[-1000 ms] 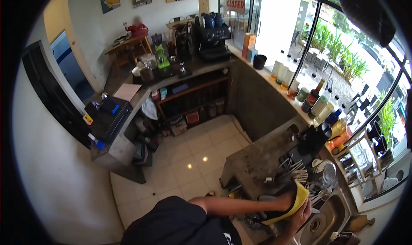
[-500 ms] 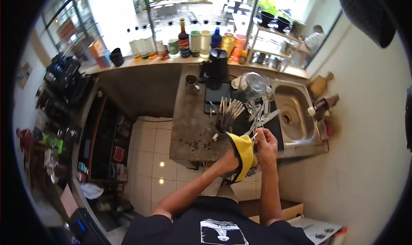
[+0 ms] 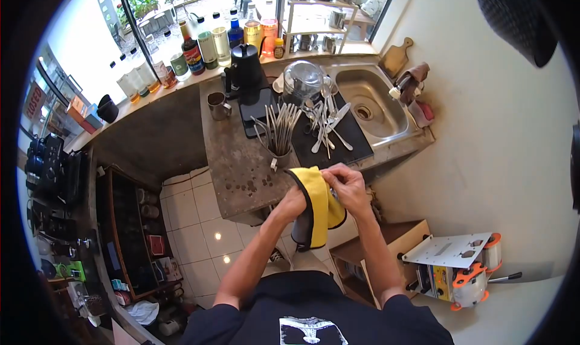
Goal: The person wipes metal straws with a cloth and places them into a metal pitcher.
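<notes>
A yellow cloth with a dark edge and grey underside [image 3: 318, 207] hangs between my two hands, just in front of the counter. My left hand [image 3: 292, 203] is closed on its left side, with the fingers partly behind the fabric. At the upper right of the cloth, my right hand [image 3: 347, 187] pinches the fabric; anything else between those fingers is too small to make out. Beyond the cloth, a metal cup [image 3: 280, 159] holds several upright utensils [image 3: 280, 127]. Loose spoons and knives [image 3: 329, 124] lie on a black mat [image 3: 353, 147] to its right.
A steel sink [image 3: 370, 108] is at the back right, beside a glass bowl [image 3: 303, 80]. A black kettle [image 3: 246, 67] and a metal pitcher [image 3: 218, 106] stand at the back left. Bottles [image 3: 193, 56] line the sill. A cardboard box [image 3: 386, 248] and a machine [image 3: 462, 272] are low right.
The view has swung right, towards the counter and sink. The cloth now hangs lower between my hands. The pale utensil seen earlier at my right fingertips no longer shows.
</notes>
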A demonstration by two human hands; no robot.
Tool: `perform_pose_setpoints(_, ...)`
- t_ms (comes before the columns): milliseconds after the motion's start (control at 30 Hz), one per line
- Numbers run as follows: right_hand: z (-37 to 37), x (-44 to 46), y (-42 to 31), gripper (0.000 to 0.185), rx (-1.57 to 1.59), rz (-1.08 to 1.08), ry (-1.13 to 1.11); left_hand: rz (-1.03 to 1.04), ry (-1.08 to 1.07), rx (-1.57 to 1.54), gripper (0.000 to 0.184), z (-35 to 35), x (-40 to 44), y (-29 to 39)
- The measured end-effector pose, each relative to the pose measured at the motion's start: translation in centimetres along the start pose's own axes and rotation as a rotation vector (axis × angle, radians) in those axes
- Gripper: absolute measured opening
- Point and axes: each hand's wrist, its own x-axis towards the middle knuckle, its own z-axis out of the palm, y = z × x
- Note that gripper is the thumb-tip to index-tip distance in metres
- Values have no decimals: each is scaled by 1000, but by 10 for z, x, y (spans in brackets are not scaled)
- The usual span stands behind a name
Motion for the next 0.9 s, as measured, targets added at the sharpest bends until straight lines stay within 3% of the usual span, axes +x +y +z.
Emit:
perform_pose_setpoints(100,-1,-1,-1,17,-129,-50,45,-60,9,-43,35,6,-3,-2)
perform_pose_setpoints(233,-8,4,-6,20,-258,-138,74,49,118,-1,33,20,-11,-21)
perform_pose_setpoints(333,-26,25,0,24,-110,-46,153,72,118,12,30,25,-21,-26)
perform_pose_setpoints(400,-27,29,7,23,184,60,133,12,114,-62,29,27,-26,-26)
perform_pose_setpoints(467,-9,15,3,21,215,164,3,66,123,-42,26,23,-17,-24)
perform_pose_setpoints(567,6,4,6,20,270,147,7,-8,147,-116,23,28,-14,-6)
perform_pose_setpoints(667,-9,15,12,21,106,74,-64,-37,164,-51,23,25,-20,-29)
perform_pose_setpoints(767,-20,42,13,26,169,160,129,-163,290,89,30,31,-30,-51)
perform_pose_setpoints(800,-30,67,41,26,237,34,191,-198,314,172,36,32,-36,-56)
perform_pose_setpoints(867,-56,110,37,27,241,42,393,-139,290,258,45,25,-55,-77)
perform_pose_setpoints(900,-69,128,28,27,251,45,377,-92,335,233,48,20,-66,-89)
